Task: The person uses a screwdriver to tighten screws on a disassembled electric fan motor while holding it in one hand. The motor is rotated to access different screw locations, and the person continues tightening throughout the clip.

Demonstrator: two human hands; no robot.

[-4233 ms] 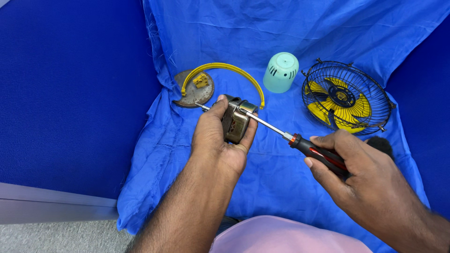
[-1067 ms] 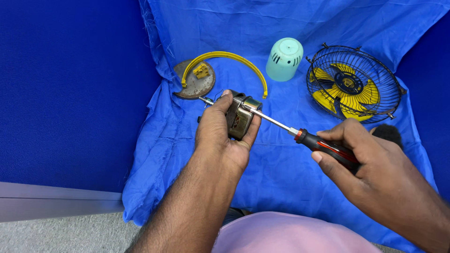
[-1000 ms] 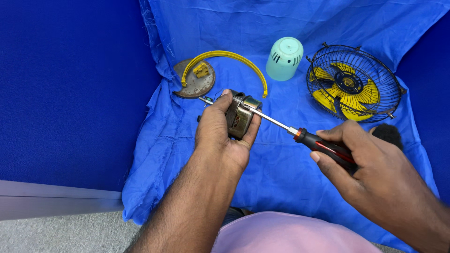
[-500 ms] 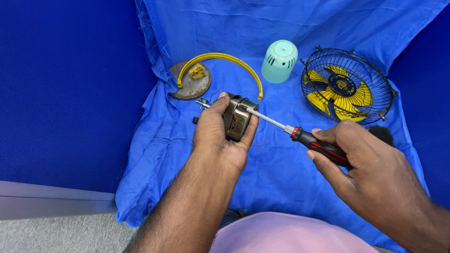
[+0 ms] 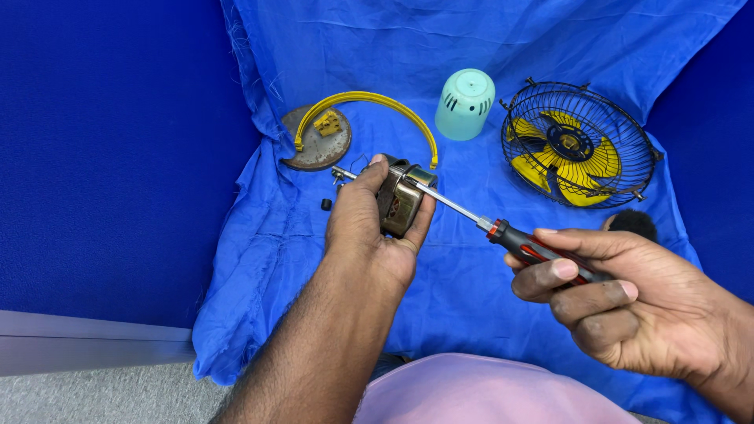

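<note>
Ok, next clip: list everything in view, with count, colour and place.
fan motor: one, grey and brass, held in left hand
screwdriver: one, red-black handle, tip at the motor
fan guard with blades: one, black cage, yellow blades, right on cloth
motor cover: one, pale green, upper middle
curved bracket: one, yellow, arching from the base plate
base plate: one, grey round, upper left
small cap: one, black, left of motor
cloth: one, blue, under everything
left hand: gripping the motor
right hand: gripping the screwdriver handle
</note>
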